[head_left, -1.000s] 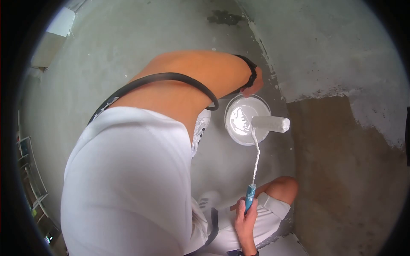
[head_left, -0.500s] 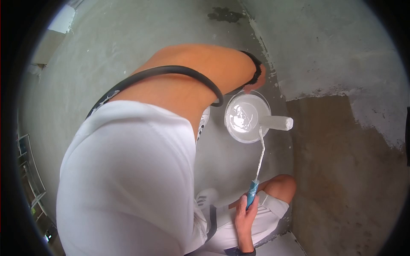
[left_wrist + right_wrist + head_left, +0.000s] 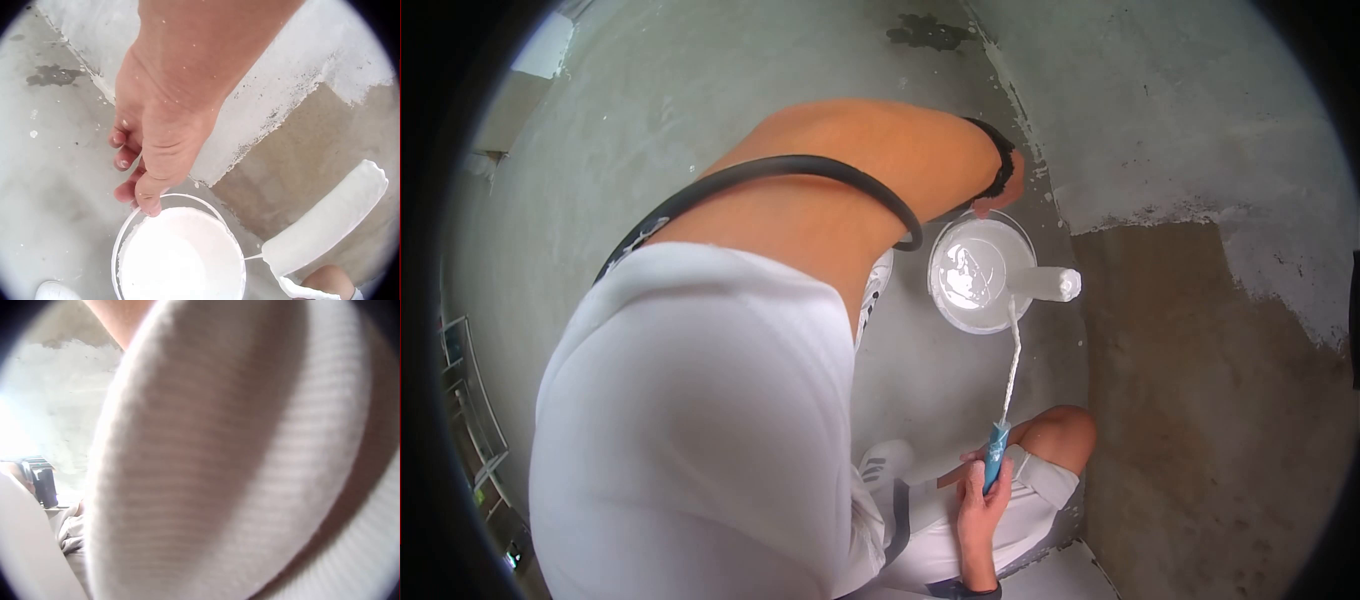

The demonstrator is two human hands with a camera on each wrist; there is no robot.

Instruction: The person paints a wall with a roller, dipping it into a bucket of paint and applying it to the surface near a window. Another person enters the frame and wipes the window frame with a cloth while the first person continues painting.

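My left hand (image 3: 1000, 188) is at the far rim of a white bucket (image 3: 938, 300); in the left wrist view that hand (image 3: 165, 134) pinches the bucket's thin handle (image 3: 115, 250) between thumb and fingers. White, glossy liquid (image 3: 965, 275) lies inside. With my right hand (image 3: 980, 515) I grip the blue handle (image 3: 996, 457) of a paint roller, whose white-coated rod reaches to the bucket. The coated roller head (image 3: 1050, 284) lies across the bucket's right edge, partly outside. A thin white strand joins it to the bucket in the left wrist view. White fabric fills most of the right wrist view, hiding the right hand.
Grey floor (image 3: 920, 380) surrounds the bucket. To the right is a surface with a brown patch (image 3: 1190, 400) and pale coating (image 3: 1230, 150). My white shoes (image 3: 887, 462) and bent knee (image 3: 1065, 440) are near the roller handle. A metal rack (image 3: 485, 420) stands far left.
The roller has shifted right and slightly up from a second ago, then slightly back left. My left hand has moved a little up and right, its grip on the bucket unchanged.
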